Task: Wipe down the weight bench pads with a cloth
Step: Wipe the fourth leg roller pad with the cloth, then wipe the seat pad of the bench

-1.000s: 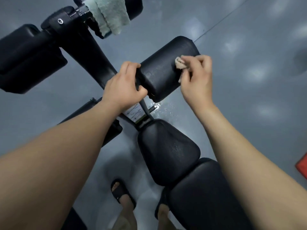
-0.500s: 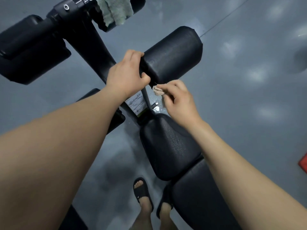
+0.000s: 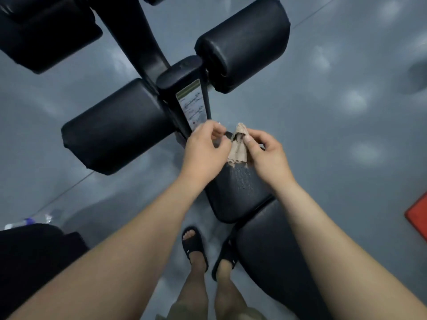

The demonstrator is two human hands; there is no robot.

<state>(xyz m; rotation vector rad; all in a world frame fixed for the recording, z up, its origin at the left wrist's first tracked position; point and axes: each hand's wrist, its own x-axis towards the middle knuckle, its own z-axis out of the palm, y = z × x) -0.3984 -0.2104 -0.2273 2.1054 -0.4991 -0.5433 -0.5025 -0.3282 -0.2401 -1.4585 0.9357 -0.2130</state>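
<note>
Above the seat pad (image 3: 238, 195), right hand (image 3: 265, 155) pinches the tan cloth (image 3: 238, 147), probably to refold it; left hand (image 3: 205, 153) hovers beside, loosely curled, empty.

You have one printed thing before you: a narrow white sticker (image 3: 193, 107) with a green band across its top. It is stuck on the black metal upright post (image 3: 176, 76) just above the middle of the frame, its lower end just beside your left hand (image 3: 203, 151). Its rows of dark print and small figures are too blurred to read. A small red mark sits near its lower end.
</note>
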